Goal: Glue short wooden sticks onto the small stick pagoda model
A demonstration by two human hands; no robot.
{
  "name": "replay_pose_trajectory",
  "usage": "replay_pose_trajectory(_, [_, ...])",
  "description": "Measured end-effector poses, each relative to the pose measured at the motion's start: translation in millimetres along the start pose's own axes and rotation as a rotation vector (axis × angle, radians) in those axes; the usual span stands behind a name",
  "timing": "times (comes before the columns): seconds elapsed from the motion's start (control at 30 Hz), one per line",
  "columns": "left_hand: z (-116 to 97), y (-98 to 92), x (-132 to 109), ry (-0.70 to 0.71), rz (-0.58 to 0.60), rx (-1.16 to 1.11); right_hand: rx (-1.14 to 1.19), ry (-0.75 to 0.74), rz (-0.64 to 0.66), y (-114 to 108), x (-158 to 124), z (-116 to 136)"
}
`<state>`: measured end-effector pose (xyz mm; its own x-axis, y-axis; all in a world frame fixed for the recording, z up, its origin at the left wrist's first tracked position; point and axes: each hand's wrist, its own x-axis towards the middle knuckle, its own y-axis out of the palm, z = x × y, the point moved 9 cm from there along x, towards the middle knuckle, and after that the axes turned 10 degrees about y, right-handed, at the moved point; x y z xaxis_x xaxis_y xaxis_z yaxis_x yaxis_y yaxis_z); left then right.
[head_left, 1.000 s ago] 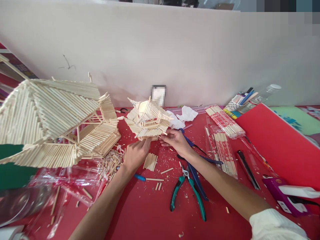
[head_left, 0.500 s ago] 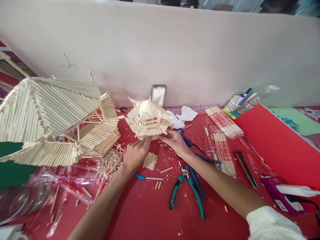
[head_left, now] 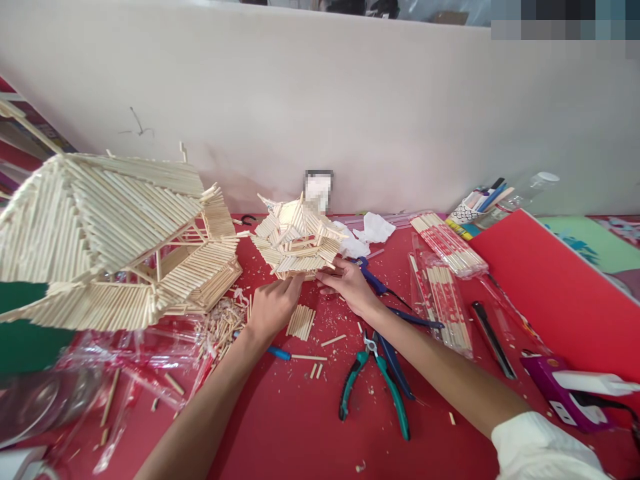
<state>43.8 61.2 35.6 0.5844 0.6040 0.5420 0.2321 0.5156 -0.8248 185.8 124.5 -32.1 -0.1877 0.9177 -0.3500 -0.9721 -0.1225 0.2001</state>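
A small roof model made of pale wooden sticks (head_left: 295,240) sits on the red table (head_left: 280,413) near the back wall. My left hand (head_left: 273,305) touches its lower front edge with fingers curled against the sticks. My right hand (head_left: 350,285) holds the model's right lower corner, fingers pressed to it. A short glued panel of sticks (head_left: 301,323) lies on the table just below both hands.
A large stick-built roof structure (head_left: 115,240) fills the left. Teal-handled pliers (head_left: 375,383) and blue-handled cutters (head_left: 393,320) lie by my right arm. Packs of chopsticks (head_left: 443,267), a black knife (head_left: 493,337), a purple glue gun (head_left: 570,393), crumpled tissue (head_left: 373,230) and a pen cup (head_left: 475,203) are on the right.
Almost nothing differs; both hands stay on the small stick model, the right hand shifted very slightly left.
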Motion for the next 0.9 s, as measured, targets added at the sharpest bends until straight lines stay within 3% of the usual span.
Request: replay_pose_trajectory(0.9, [-2.3, -1.7, 2.1, 0.015, -0.024, 0.013, 0.028, -0.015, -0.050, -1.3, -0.4, -0.4])
